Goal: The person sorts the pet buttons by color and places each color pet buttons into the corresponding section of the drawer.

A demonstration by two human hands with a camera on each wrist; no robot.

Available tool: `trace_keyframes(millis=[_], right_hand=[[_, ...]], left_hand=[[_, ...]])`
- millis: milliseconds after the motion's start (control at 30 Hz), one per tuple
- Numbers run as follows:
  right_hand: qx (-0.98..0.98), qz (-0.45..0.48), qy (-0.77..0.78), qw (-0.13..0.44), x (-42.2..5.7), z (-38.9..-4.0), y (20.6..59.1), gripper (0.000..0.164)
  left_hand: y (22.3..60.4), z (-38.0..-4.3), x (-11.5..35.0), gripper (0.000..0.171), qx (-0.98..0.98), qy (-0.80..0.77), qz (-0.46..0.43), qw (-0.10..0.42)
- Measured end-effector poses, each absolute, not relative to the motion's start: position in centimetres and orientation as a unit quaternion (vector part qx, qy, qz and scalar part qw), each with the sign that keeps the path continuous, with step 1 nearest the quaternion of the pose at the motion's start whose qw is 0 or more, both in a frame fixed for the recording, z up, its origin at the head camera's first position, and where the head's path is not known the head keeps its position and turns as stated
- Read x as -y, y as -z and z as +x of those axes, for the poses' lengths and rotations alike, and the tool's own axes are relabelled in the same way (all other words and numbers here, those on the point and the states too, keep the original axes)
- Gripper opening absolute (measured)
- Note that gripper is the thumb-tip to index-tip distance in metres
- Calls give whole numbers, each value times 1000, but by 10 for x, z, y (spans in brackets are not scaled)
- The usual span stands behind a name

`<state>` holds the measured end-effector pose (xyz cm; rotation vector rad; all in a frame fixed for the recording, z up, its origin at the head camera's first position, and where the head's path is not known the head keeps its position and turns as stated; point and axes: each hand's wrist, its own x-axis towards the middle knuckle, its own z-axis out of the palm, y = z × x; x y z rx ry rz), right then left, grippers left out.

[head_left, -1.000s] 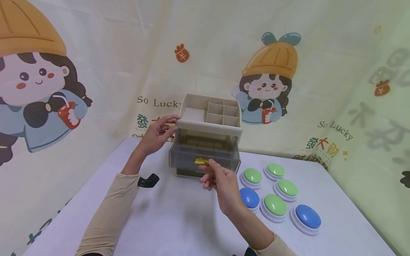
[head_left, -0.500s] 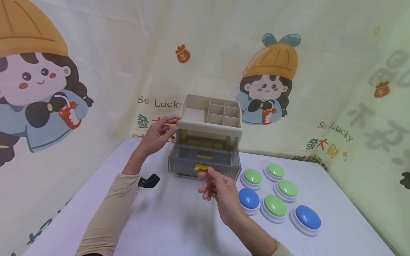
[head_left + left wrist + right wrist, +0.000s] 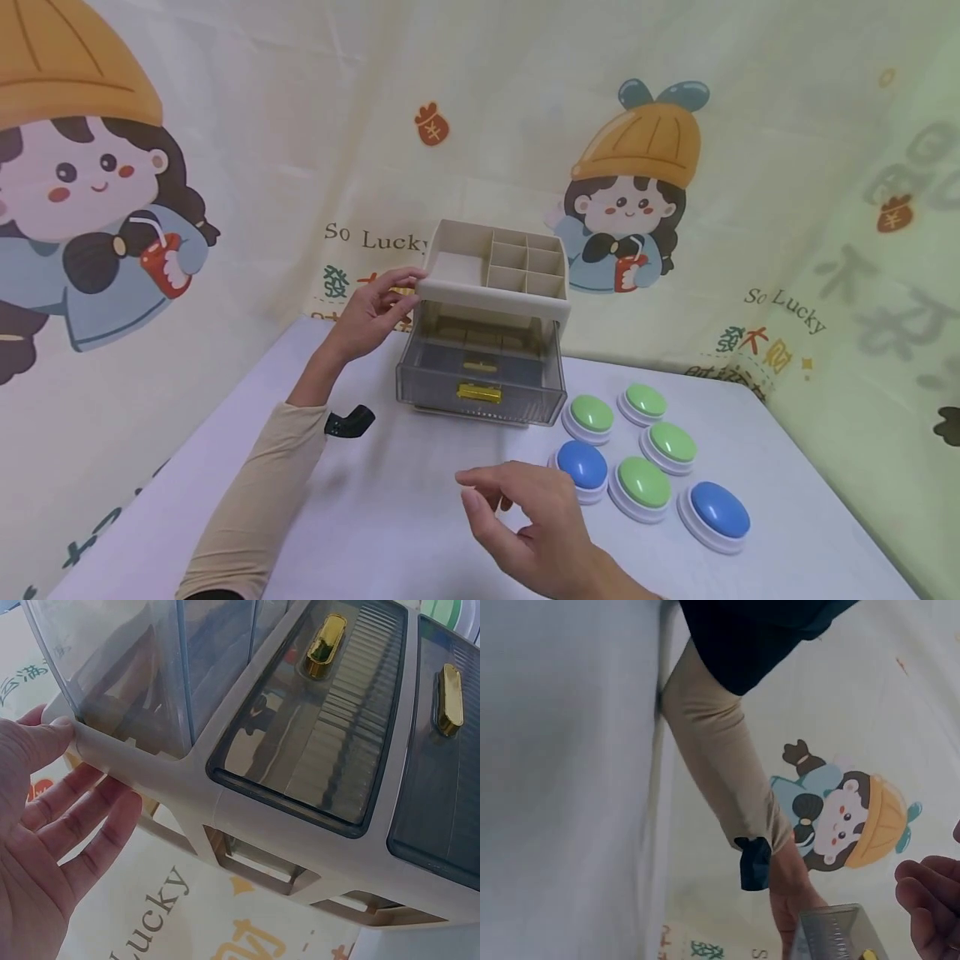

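A beige drawer organizer [image 3: 491,293] with a divided open tray on top stands at the table's back. Its smoky clear top drawer [image 3: 431,385] is pulled out, and a gold handle [image 3: 479,392] sits on that drawer's front. My left hand [image 3: 365,323] holds the organizer's upper left corner. In the left wrist view, the thumb of the left hand [image 3: 34,855] lies on the frame beside the drawer, with fingers along its side. Two lower drawers [image 3: 311,727] are in. My right hand [image 3: 551,525] hovers in front, fingers loosely curled around nothing, apart from the handle.
Several green push buttons [image 3: 645,482] and two blue push buttons [image 3: 720,510] on white bases lie right of the organizer. A black curved piece [image 3: 350,422] shows at the left cuff. A printed cloth [image 3: 480,108] hangs behind the white table [image 3: 375,517].
The top drawer has slid further out toward me. My right hand has let go of its gold handle and drawn back, down and nearer. The left hand stays on the corner.
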<state>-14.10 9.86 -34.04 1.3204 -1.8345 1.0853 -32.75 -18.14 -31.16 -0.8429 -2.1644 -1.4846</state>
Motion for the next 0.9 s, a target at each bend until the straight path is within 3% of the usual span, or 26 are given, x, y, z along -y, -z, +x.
trace_keyframes(millis=[67,200,900], right_hand=[[671,527,-373,365,-102,-140,338,16],[636,552,-348,412,-110,-142,336,21],[769,400,-317,385,-192,-157,369,22]], left_hand=[[311,-328,182,41,770,530,-301,191],[312,-328,181,41,769,530,-302,190],[312,-331,182,41,761,532,-313,199]])
